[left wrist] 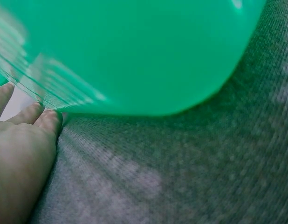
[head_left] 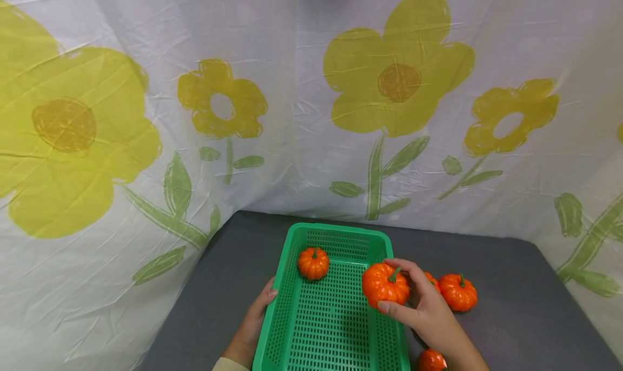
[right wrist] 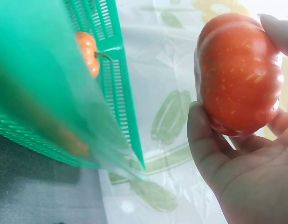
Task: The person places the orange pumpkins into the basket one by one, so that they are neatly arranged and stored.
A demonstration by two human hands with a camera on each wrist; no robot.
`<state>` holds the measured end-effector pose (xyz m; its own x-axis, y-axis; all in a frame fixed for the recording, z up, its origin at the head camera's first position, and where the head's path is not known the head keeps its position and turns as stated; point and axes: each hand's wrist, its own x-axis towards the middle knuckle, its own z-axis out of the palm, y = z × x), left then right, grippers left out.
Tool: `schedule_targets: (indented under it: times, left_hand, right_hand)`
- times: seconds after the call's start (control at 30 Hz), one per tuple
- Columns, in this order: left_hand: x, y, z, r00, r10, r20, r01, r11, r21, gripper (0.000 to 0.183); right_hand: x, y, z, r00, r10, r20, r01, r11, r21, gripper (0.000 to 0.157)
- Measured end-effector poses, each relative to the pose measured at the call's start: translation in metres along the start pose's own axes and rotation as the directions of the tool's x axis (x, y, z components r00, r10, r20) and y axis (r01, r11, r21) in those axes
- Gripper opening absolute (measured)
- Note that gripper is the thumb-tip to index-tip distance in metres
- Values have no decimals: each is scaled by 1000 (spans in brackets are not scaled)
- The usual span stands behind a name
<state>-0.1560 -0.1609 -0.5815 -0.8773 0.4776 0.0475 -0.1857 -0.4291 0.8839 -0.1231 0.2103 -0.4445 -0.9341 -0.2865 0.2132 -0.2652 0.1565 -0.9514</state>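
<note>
The right hand [head_left: 428,303] pinches an orange pumpkin [head_left: 379,285] between its thumb and fingers, holding it raised at the right wall of a green basket [head_left: 340,229]. The green stem of this pumpkin points up and to the right in the head view; the right wrist view shows pale flecks across its glossy, ribbed skin.

The left hand [head_left: 253,318] is at the left side of the basket, its fingers extended and touching the outer wall, the thumb at the rim. A pale sleeve [head_left: 229,365] shows at that wrist.

The basket has slotted walls and a perforated floor, and stands on a dark grey tabletop [head_left: 516,290], its near end cut off by the frame. Inside, in the far left part, sits a smaller-looking pumpkin [head_left: 313,264] with its stem up.

Right of the basket, a ribbed pumpkin [head_left: 457,293] rests on the tabletop just beyond the right hand, with another pumpkin [head_left: 432,280] mostly hidden beside it. Nearer, a reddish pumpkin [head_left: 431,361] is partly out of frame. White sheeting [head_left: 292,63] printed with yellow flowers surrounds the tabletop on the left, far and right sides.
</note>
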Motion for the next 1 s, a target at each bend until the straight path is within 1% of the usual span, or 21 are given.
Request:
schedule_targets:
  times: [0.13,0.23,0.43,0.6,0.67,0.73,0.83,0.97,1.0]
  left_hand:
    - [1,0,1,1000,-1,4,1,1000,-4,67]
    - [2,0,1,1000,-5,15,5,1000,-27,67]
    - [2,0,2,1000,-14,15,14,999,-51,68]
    - [3,1,1,1000,-20,-2,20,1000,-22,69]
    - [3,1,1,1000,-19,-15,19,1000,3,69]
    - [3,1,1,1000,-21,-16,21,1000,1,69]
    - [3,0,0,999,-3,-50,5,999,47,71]
    - [2,0,-1,999,-5,-48,7,999,39,71]
    - [2,0,0,999,-10,-38,11,1000,28,70]
  right_hand:
    - [3,-1,1,1000,-15,7,15,1000,-10,64]
    - [6,0,2,999,-30,27,29,1000,7,64]
    - [9,0,5,997,-48,54,46,998,35,64]
    - [12,-1,9,998,-39,56,36,998,55,66]
    - [13,-1,10,998,-45,53,42,998,51,66]
    - [14,0,11,998,-47,48,45,998,42,66]
    - [16,0,13,998,-45,40,44,999,30,66]
    - [17,1,16,998,-39,46,37,999,39,66]
    - [17,1,16,998,-39,49,37,998,44,65]
